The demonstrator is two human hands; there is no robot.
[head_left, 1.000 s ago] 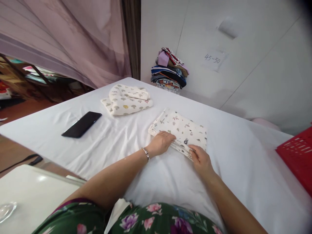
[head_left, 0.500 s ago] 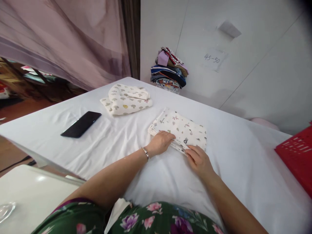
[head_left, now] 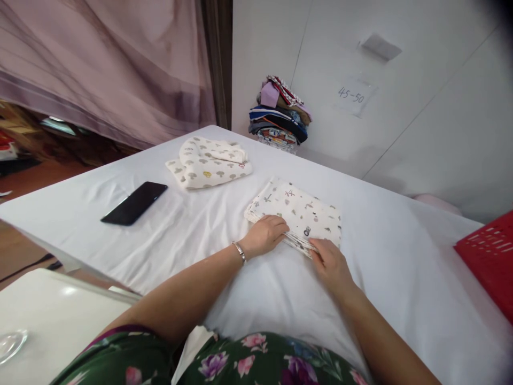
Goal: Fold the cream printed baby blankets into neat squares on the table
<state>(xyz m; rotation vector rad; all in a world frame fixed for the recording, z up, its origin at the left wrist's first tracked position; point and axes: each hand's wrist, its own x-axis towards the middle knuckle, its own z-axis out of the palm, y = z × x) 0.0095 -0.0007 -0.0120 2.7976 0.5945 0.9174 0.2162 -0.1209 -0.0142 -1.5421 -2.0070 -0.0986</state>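
White fabric folded into a flat rectangle (head_left: pixel 298 206), printed with small figures, lies inside the far edge of the white-draped table (head_left: pixel 401 278). The right hand (head_left: pixel 332 263) pinches its near layers; the left hand (head_left: pixel 266 235) curls over that side, its grip unclear. A cream mushroom-print cloth (head_left: pixel 214 164) lies by the table's far corner, a flat black phone (head_left: pixel 134 203) toward its left edge.

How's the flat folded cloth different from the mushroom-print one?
The flat cloth lies in a neat rectangle; the mushroom-print cloth is looser and puffier. The flat cloth has small, varied motifs; the mushroom-print cloth mainly repeats one shape. Your left hand and right hand touch the flat cloth, not the mushroom-print cloth. Both are off-white, on a white tablecloth.
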